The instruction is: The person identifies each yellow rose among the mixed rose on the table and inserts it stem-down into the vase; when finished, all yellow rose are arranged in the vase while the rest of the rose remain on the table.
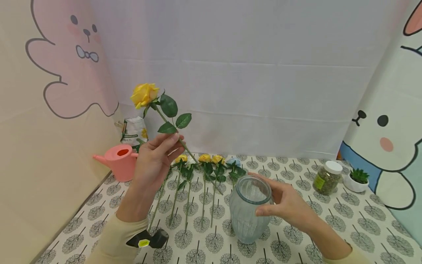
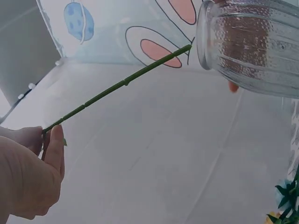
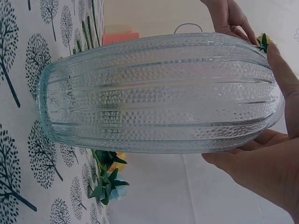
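My left hand [image 1: 155, 159] pinches the green stem [image 2: 126, 82] of a yellow rose [image 1: 144, 96] between thumb and fingers. The bloom tilts up to the left, with green leaves just above the grip. In the left wrist view the stem's bare lower end points at the mouth of a ribbed clear glass vase [image 1: 248, 218]. That vase stands upright on the table, and nothing shows inside it. My right hand [image 1: 290, 203] holds the vase near its top from the right, thumb in front and fingers round the back, partly hidden in the head view.
Several artificial flowers lie in a row behind the vase, among them a yellow rose [image 1: 204, 158] and a blue flower [image 1: 233, 161]. A pink watering can [image 1: 120, 168] and a white bag [image 1: 133, 126] stand at the left. A lidded jar [image 1: 325, 182] and a potted succulent [image 1: 357, 179] sit at the right.
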`<action>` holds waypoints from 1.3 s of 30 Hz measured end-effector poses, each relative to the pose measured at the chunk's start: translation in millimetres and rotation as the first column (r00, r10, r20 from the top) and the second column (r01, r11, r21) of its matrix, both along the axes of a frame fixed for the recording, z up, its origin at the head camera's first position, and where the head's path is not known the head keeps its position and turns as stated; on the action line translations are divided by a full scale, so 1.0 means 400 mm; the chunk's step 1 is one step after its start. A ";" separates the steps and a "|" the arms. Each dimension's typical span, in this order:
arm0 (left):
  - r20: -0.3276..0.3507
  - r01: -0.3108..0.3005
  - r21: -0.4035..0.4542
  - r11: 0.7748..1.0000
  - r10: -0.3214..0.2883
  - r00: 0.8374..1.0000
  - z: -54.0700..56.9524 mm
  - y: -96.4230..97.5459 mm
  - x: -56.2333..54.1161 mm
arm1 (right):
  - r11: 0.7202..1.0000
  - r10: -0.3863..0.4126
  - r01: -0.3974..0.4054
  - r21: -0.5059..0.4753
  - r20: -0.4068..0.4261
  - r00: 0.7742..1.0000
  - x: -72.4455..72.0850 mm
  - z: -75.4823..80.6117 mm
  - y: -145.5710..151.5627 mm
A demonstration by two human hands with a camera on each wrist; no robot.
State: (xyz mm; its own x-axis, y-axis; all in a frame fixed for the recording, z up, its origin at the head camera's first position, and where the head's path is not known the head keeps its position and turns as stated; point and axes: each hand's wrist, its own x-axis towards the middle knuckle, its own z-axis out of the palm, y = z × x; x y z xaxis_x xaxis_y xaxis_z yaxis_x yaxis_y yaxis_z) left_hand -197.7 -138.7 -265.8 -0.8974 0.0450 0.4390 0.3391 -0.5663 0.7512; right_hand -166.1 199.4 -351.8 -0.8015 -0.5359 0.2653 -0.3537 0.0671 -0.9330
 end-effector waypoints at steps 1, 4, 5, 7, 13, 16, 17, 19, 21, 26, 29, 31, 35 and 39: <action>-0.010 -0.002 0.026 1.000 0.002 1.000 0.006 0.007 0.001 | 1.000 -0.002 0.002 0.002 0.002 1.000 0.000 0.001 0.000; -0.052 0.023 0.077 0.997 -0.019 0.998 0.017 0.027 0.002 | 1.000 -0.004 0.004 0.004 0.006 1.000 0.002 0.001 0.001; -0.064 0.036 0.085 0.996 -0.030 0.997 0.019 0.033 0.003 | 1.000 -0.004 0.004 0.005 0.007 1.000 0.002 0.001 0.002; -0.086 0.054 0.084 0.995 -0.047 0.995 0.021 0.049 0.003 | 1.000 -0.002 0.002 0.004 0.005 1.000 0.003 0.000 0.002; -0.068 0.061 0.042 0.997 -0.058 0.996 0.003 0.101 0.008 | 1.000 0.008 -0.007 -0.008 0.013 1.000 0.003 0.000 0.001; -0.027 0.056 0.006 0.998 -0.056 0.998 -0.013 0.124 0.014 | 1.000 0.018 -0.018 -0.020 0.034 0.999 0.002 0.000 -0.002; -0.012 0.055 -0.004 0.998 -0.055 0.998 -0.017 0.131 0.016 | 0.999 0.024 -0.023 -0.025 0.039 0.999 0.002 0.000 -0.003; 0.020 0.061 -0.024 0.998 -0.060 0.998 -0.026 0.145 0.019 | 0.999 0.027 -0.026 -0.026 0.046 0.999 0.002 -0.001 -0.004; 0.051 0.073 -0.041 0.996 -0.071 0.996 -0.033 0.156 0.020 | 1.000 0.023 -0.022 -0.022 0.045 0.999 0.002 -0.001 -0.003; 0.094 0.115 -0.090 0.989 -0.107 0.990 -0.054 0.177 0.022 | 1.000 0.015 -0.014 -0.015 0.041 0.999 0.001 -0.001 -0.001; 0.097 0.131 -0.144 0.981 -0.118 0.988 -0.067 0.186 0.022 | 1.000 0.014 -0.014 -0.015 0.042 0.999 0.001 -0.001 0.000; 0.101 0.131 -0.201 0.971 -0.113 0.989 -0.076 0.192 0.021 | 1.000 0.009 -0.009 -0.008 0.036 0.999 0.001 -0.001 0.000; 0.106 0.136 -0.334 0.933 -0.106 0.989 -0.090 0.203 0.016 | 1.000 -0.010 0.010 0.018 0.012 1.000 0.000 -0.001 0.002; 0.103 0.135 -0.424 0.896 -0.101 0.990 -0.098 0.209 0.011 | 0.999 -0.024 0.025 0.040 -0.010 1.000 0.000 0.000 0.003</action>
